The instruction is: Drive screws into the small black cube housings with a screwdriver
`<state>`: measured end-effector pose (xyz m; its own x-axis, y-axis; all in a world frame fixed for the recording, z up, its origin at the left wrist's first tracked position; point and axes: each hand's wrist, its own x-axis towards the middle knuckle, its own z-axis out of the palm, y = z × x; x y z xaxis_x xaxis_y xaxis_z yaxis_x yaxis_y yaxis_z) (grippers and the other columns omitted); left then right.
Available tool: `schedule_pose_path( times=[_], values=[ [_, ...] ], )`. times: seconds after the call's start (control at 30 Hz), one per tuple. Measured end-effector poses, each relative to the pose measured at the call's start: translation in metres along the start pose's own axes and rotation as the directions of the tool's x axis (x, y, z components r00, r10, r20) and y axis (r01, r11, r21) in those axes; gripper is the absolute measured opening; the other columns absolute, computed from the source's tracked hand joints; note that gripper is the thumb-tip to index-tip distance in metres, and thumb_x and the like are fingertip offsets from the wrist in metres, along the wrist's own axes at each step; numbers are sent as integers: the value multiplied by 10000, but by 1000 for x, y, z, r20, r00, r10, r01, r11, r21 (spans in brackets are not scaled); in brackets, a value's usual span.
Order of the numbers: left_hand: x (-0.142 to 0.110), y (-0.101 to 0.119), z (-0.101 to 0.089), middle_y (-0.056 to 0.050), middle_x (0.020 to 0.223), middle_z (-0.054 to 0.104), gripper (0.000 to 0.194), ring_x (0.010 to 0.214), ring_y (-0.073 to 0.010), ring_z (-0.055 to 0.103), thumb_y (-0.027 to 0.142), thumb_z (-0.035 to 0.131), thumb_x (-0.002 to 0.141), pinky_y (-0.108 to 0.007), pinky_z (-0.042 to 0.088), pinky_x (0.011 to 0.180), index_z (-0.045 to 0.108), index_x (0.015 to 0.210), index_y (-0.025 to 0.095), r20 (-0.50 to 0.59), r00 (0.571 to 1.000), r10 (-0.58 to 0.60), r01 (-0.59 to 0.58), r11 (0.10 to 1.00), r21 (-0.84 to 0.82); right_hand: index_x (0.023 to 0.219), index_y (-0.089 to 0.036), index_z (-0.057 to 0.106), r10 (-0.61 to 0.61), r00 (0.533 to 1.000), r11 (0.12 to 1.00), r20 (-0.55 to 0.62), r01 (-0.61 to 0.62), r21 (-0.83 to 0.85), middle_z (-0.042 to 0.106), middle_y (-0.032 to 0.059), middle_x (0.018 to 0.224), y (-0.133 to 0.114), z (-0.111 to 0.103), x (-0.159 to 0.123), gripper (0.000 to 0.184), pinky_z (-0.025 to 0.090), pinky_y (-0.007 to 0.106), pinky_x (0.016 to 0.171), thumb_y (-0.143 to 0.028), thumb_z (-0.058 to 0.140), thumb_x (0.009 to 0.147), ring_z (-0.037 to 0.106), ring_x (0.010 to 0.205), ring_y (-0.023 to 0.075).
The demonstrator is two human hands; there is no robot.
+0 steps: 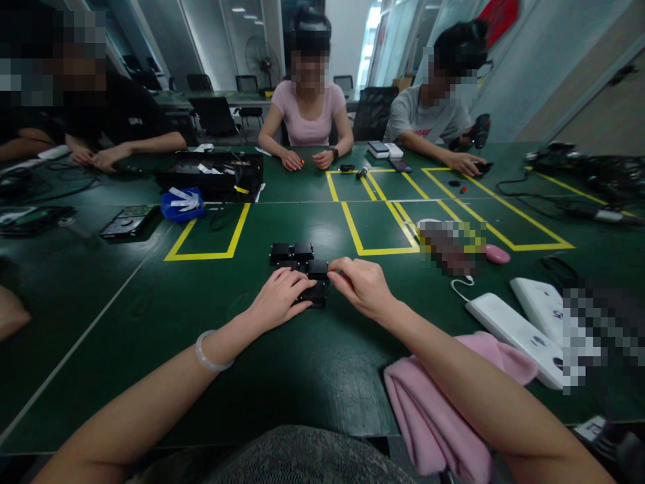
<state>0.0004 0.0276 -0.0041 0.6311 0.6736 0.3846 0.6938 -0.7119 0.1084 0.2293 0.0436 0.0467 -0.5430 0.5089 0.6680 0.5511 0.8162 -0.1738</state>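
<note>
Several small black box-shaped parts with little pins at their sides lie grouped on the green table; one black box (303, 251) is in the far row. My left hand (282, 294) rests over the near boxes, its fingers and thumb around the nearest black box (317, 294). My right hand (363, 282) is closed in a pinch at the right side of another black box (317, 268). Whatever sits between those fingertips is too small to make out. The left palm hides part of the group.
A pink cloth (428, 410) lies under my right forearm. White power banks (514, 336) and a pink mouse-like object (496, 254) are to the right. Farther off are a blue bin (182, 204), a black case (211, 171) and yellow tape (388, 251). Several people sit around the table.
</note>
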Motion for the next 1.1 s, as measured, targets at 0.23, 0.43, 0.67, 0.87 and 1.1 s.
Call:
schedule_pose_path(
  times=[0.23,0.43,0.67,0.87,1.1],
  values=[
    [0,1,0,-118,1160,658,337,1123,-274,611,305,609,941,-506,436,1052,577,1247,169,-11,1000,14,-14,1000,16,998,-172,624,-11,1000,1000,-14,11,6,702,45,764,-1,-1,1,261,420,249,632,-241,374,1023,613,623,139],
    [0,1,-1,-117,1169,658,341,1120,-278,614,310,621,936,-506,437,1053,576,1242,169,-2,1000,10,-10,1000,22,878,-174,622,-25,999,998,-28,24,-55,660,26,662,0,-1,0,299,383,253,583,-318,409,1031,558,542,130],
    [0,0,0,-110,1172,658,333,1126,-275,614,318,608,944,-508,434,1054,571,1247,184,-2,1000,8,-8,1000,22,947,-162,626,-22,999,999,-27,21,-34,680,40,710,1,1,0,282,407,243,602,-282,385,1033,599,580,138],
    [0,0,0,-117,1174,657,330,1133,-280,608,307,598,946,-520,426,1060,576,1249,177,0,1000,6,-6,1000,12,928,-167,627,4,1000,999,-27,-5,-51,669,32,675,2,1,0,294,392,243,577,-317,397,1034,585,556,140],
    [0,0,-1,-118,1175,655,341,1132,-280,608,311,614,940,-509,433,1053,574,1246,166,-2,1000,15,-15,1000,18,890,-174,622,-17,1000,998,-26,15,-63,667,24,664,0,1,0,325,386,238,578,-343,387,1039,576,548,130]
  ],
)
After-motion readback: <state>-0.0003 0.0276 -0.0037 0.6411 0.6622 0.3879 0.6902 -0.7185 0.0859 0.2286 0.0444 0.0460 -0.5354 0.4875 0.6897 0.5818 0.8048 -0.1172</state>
